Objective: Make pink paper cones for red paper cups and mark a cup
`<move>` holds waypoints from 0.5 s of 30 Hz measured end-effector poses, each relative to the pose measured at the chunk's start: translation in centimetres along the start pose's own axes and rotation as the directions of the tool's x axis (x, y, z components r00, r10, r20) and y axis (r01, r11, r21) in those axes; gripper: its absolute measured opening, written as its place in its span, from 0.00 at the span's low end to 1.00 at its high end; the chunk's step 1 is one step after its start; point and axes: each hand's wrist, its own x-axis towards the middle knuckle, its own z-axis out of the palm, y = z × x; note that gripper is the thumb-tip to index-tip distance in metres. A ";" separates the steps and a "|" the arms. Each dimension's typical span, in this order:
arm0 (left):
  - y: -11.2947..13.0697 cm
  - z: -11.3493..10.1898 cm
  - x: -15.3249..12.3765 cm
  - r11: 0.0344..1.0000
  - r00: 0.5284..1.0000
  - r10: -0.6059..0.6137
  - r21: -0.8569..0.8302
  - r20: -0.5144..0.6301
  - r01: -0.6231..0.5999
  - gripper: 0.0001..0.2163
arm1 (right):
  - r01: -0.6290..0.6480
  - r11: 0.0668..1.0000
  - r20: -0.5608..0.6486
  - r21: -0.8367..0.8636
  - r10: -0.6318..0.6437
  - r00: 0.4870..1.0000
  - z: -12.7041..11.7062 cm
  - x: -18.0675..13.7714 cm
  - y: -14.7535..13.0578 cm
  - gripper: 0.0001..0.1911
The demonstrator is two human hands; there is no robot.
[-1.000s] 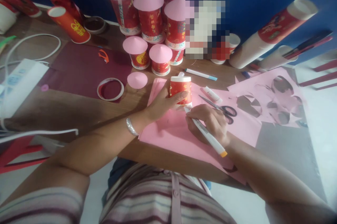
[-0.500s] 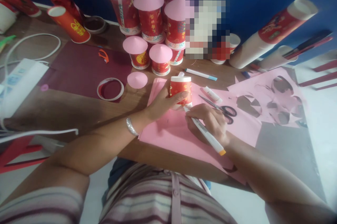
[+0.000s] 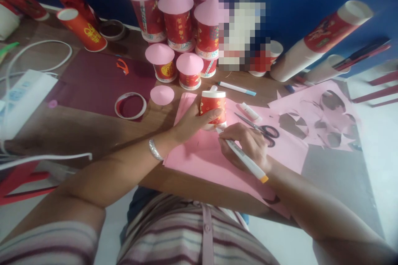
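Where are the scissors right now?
In the head view, the scissors lie right of centre on the pink paper, between the white tube and the right hand.

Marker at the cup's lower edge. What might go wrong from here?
1. Stray mark: the right hand has the marker at or near the lower rim of the red cup; a slip might streak the pink paper beneath.
2. Snag: the scissors lie right beside that hand, so a sideways move may knock them.
3. Shaky hold: if the left hand loosens, the cup could turn under the tip.
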 end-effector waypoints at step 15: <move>-0.1 -0.1 0.0 1.000 1.000 0.008 -0.008 -0.004 -0.008 0.18 | -0.025 1.000 -0.008 0.010 0.025 1.000 -0.2 0.1 0.0 0.10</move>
